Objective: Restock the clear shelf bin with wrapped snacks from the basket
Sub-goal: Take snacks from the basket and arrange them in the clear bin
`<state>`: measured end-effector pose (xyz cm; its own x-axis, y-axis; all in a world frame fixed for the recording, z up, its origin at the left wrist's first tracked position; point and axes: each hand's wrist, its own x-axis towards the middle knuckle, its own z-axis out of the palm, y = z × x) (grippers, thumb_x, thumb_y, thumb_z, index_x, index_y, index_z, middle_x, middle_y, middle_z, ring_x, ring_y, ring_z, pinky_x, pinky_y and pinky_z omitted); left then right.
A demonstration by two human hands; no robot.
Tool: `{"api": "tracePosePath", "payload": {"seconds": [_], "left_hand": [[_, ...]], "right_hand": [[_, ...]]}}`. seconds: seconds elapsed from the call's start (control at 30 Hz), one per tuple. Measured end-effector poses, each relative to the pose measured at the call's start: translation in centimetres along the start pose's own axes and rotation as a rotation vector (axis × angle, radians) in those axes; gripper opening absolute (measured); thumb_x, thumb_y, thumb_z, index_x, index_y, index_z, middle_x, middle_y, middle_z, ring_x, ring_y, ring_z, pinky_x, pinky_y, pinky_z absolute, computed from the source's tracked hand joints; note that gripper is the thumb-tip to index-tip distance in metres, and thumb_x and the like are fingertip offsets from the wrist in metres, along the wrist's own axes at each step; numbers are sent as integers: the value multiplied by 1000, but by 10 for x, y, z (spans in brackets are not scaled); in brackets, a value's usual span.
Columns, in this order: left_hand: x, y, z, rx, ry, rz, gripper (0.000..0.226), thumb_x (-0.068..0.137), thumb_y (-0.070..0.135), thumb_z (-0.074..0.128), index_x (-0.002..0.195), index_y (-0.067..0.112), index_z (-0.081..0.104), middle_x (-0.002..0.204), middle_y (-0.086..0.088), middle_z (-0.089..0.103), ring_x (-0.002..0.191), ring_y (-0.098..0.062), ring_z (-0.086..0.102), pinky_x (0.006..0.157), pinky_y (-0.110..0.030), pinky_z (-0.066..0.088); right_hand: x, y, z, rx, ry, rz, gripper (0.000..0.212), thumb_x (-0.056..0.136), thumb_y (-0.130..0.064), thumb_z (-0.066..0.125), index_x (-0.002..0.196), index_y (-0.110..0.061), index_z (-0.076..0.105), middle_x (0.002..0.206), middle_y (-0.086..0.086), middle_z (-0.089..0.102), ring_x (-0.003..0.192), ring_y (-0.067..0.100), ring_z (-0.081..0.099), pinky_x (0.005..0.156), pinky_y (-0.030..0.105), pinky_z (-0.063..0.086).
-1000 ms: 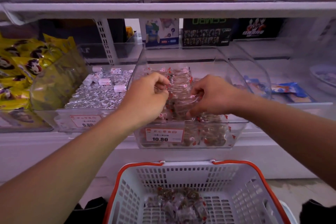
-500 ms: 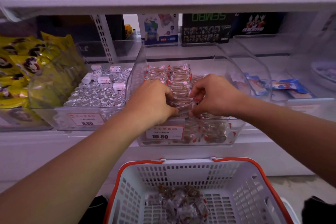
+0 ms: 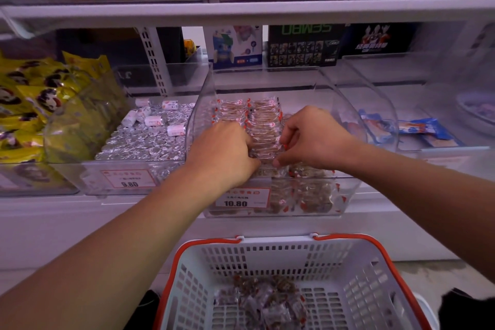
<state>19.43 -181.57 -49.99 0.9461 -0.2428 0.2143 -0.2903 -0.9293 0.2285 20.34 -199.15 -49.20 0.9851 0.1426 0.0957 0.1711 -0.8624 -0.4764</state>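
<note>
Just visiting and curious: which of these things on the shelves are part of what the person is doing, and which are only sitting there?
Part of the job:
clear bin
wrapped snacks
basket
left hand
right hand

Just lying about:
yellow packets
foil sweets
toy boxes
blue packets

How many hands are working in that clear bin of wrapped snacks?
2. The left hand reaches into the clear bin and grips the wrapped snacks from the left. The right hand pinches them from the right. No others show.
</note>
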Motion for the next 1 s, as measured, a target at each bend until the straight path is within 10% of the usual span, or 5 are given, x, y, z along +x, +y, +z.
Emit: {"api": "tracePosePath", "payload": {"seconds": [0.3,0.43,0.63,0.8,1.0], "left_hand": [[-40,2,-16,-5,436,463,19,90,28,61,74,18,63,72,1,63,69,-23,60,60,-30,41],[-89,6,29,115,136,752,25,87,27,54,64,20,50,60,-2,53,58,-27,56,52,-32,42],[-177,-29,178,237,-1116,181,38,99,45,54,97,8,65,95,-15,60,81,-28,58,74,-38,47],[-259,-51,282,-44,-1324,-396,92,94,53,58,157,4,14,161,-17,23,138,-35,39,109,-38,39],[-269,-54,340,-193,-1179,-727,133,75,52,81,156,15,-18,163,-20,-14,147,-43,18,116,-50,31]], "right_hand": [[-57,-3,-22,-73,346,-475,10,75,-17,77,81,-24,72,79,-13,63,62,-1,47,66,23,47],[-117,26,28,-66,-172,-670,8,79,-18,71,82,-22,77,76,-11,66,67,-2,51,66,10,35],[-191,131,184,-368,-1268,130,67,89,-45,68,138,-3,50,129,16,60,109,33,64,92,45,55],[-250,193,264,-94,-1092,640,106,72,-52,82,151,-8,26,152,12,36,117,29,57,66,38,60],[-253,196,333,52,-845,908,142,52,-66,87,153,-5,7,154,18,27,141,37,32,110,47,40]]}}
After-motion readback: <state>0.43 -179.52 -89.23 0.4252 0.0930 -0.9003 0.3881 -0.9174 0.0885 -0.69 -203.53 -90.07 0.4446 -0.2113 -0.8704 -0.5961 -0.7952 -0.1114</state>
